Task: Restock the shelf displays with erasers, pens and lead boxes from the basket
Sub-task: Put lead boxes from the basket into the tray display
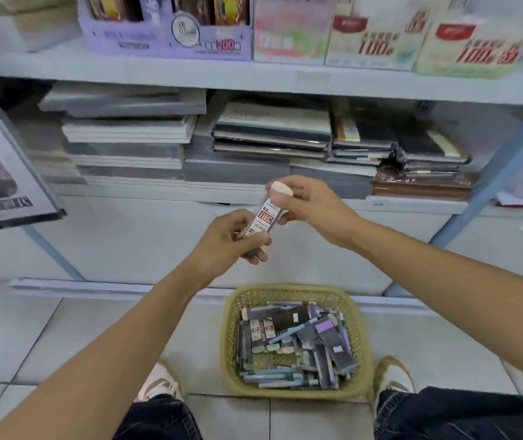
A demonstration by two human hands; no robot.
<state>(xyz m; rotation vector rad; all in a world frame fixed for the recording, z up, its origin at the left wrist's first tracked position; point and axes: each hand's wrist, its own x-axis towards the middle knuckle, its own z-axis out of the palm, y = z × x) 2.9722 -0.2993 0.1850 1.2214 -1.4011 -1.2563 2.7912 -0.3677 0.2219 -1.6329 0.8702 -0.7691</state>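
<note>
Through the head camera I saw both hands raised together in front of the shelving, sharing one lead box (pixel 264 219), a slim dark case with a white and red label marked 0.5 and a pale cap at its upper end. The left hand (pixel 231 239) had its fingers curled round the lower end of the case. The right hand (pixel 314 208) pinched the upper end just under the cap, thumb on the near side. The case stood tilted, its cap leaning toward the right hand, and hung in the air above the floor, well clear of the basket (pixel 288 292). That yellow woven basket sat on the tiled floor (pixel 31 338) between my operator's two shoes (pixel 158 385), close to the base of the shelf unit. Inside it lay a jumble of stock: more labelled lead boxes (pixel 261 333) along the left side, light blue pens (pixel 288 334) lying across the heap, and dark flat packets I could not identify. Behind the hands, the lower shelf carried flat stacks of notebooks (pixel 126 134). On the shelf board (pixel 253 79) above stood a purple display box (pixel 164 36) and beside it red-and-white cartons (pixel 377 36), their print too blurred for me to read fully.
</note>
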